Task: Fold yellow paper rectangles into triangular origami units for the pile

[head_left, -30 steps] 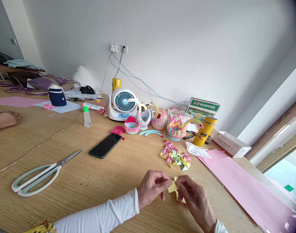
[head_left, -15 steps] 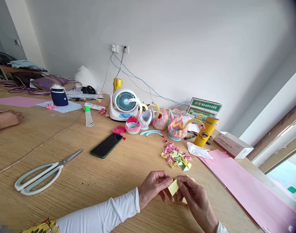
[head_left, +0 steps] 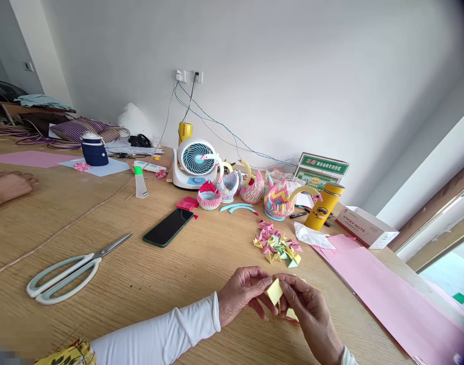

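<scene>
My left hand point(head_left: 244, 295) and my right hand point(head_left: 308, 312) meet low over the wooden table point(head_left: 148, 274) and pinch one small yellow paper piece point(head_left: 273, 292) between their fingertips. More yellow paper point(head_left: 292, 315) shows under my right hand. Just beyond the hands lies a heap of folded paper triangles point(head_left: 276, 248) in pink, yellow and green. Both hands are closed on the paper.
Pale scissors point(head_left: 67, 271) lie to the left, a dark phone point(head_left: 168, 227) in the middle. At the back stand paper swans point(head_left: 250, 190), a small fan point(head_left: 194, 163), a yellow flask point(head_left: 324, 205) and a sticky-note box point(head_left: 364, 227). Pink sheets point(head_left: 384, 299) cover the right. Another person's hand point(head_left: 7, 185) rests far left.
The yellow paper has been folded smaller between my fingertips, and my hands have closed in slightly. The view has shifted a little; nothing else on the table moved.
</scene>
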`<state>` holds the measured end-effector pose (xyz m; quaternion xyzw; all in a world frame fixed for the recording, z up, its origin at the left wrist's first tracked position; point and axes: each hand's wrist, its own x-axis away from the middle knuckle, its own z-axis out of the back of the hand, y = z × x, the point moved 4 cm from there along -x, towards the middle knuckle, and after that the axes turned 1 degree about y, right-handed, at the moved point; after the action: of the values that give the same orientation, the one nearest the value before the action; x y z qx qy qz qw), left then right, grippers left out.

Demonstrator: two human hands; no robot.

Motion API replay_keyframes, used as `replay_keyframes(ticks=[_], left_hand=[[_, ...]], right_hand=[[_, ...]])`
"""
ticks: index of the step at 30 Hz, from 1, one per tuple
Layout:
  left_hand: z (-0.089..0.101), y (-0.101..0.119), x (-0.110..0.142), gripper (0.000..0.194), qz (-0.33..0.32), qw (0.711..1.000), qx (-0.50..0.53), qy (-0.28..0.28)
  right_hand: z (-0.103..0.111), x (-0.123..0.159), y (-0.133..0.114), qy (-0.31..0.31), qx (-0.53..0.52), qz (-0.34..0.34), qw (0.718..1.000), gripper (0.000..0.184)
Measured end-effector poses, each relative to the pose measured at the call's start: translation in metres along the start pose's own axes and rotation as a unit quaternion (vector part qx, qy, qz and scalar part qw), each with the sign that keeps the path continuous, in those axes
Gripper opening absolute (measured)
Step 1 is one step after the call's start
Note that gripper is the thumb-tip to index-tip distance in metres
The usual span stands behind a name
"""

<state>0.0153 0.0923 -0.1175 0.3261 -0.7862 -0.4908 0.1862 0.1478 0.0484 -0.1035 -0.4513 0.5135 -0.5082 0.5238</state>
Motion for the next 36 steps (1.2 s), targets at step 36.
replay_keyframes(ticks=[36], left_hand=[[-0.002,0.000,0.001,0.040,0.012,1.000,0.003,-0.010]], right_hand=[[0.003,0.001,0.013,0.010,-0.023,-0.028,0.999,0.041]])
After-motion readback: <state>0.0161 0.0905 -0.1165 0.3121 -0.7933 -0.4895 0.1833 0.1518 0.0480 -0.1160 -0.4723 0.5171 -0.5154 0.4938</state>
